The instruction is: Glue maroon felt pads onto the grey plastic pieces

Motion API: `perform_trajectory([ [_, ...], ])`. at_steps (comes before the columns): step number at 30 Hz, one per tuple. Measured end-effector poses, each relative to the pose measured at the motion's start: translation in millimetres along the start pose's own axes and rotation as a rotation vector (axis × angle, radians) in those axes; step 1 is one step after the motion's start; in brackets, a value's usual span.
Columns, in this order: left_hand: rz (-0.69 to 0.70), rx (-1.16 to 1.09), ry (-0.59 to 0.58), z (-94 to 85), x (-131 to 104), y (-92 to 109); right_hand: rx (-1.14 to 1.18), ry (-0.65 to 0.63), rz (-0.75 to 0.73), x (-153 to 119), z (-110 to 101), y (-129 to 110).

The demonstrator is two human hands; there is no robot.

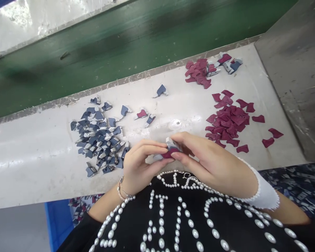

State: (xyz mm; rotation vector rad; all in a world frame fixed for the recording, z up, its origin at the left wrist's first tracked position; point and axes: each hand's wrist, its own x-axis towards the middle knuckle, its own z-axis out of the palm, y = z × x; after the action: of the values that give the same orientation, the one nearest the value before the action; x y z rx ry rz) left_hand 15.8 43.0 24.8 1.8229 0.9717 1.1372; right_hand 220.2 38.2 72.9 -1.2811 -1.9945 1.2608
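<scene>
The bare left hand (pixel 138 162) is pinching between thumb and curved fingers, while the bare right hand (pixel 207 161) is pinching between thumb and forefinger. Their fingertips (pixel 162 150) are lying close together; 2 bent, black-sleeved arms (pixel 105 206) are slanting inward.

We note bright, diffuse light, apparently from above. We observe glare on the upper-left ledge (pixel 55 17) and white bench (pixel 36 150), soft dark patches on the green belt (pixel 107 59), and wide-angle stretching near the edges.
</scene>
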Motion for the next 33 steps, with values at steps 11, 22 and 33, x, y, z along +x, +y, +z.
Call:
perform_trajectory([
  [11, -0.181, 0.021, -0.157, -0.7, 4.6, 8.2, -0.273, -0.139, -0.236, -1.2, -8.9, 4.6],
  [22, -0.253, 0.065, -0.266, -2.1, 9.2, 6.1, -0.221, -0.151, -0.195, 6.5, -8.1, 7.5],
  [33, -0.300, -0.021, -0.266, -6.3, 1.4, 0.5, -0.186, -0.169, -0.151, 7.4, 5.2, 9.2],
])
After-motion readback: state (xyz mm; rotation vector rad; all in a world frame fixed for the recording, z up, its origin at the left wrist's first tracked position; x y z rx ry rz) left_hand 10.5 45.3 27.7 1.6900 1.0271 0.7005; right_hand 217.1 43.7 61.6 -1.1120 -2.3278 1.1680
